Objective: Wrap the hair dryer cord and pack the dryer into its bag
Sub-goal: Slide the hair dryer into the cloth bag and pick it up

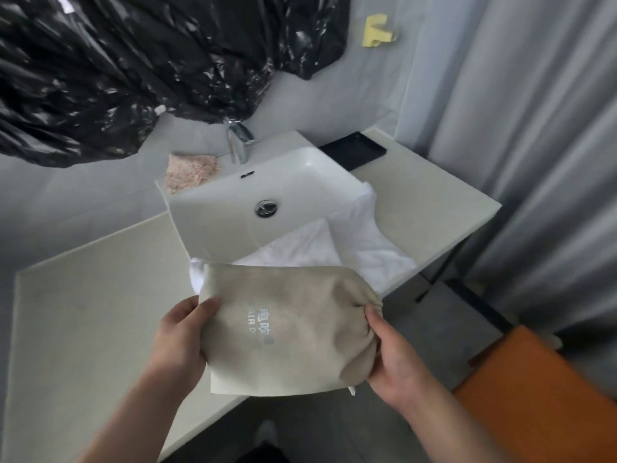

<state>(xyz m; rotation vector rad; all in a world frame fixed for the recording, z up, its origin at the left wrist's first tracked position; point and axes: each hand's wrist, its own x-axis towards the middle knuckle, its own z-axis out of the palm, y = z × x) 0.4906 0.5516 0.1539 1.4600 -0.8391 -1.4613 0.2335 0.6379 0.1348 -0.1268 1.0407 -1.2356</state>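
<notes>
A beige cloth bag (287,329) with pale printed lettering is held in the air in front of the sink, bulging as if full. My left hand (182,335) grips its left side, thumb on top of the fabric. My right hand (390,355) grips the gathered, puckered right end. A short white cord end (352,390) hangs below the bag's lower right corner. The hair dryer and its cord are not visible.
A white sink (267,195) with a chrome tap (238,142) sits in a pale counter (83,312). White towels (360,238) drape over the sink's front edge. A pink cloth (192,172), a black tray (354,152), black plastic sheeting (133,68) and an orange surface (541,396) surround it.
</notes>
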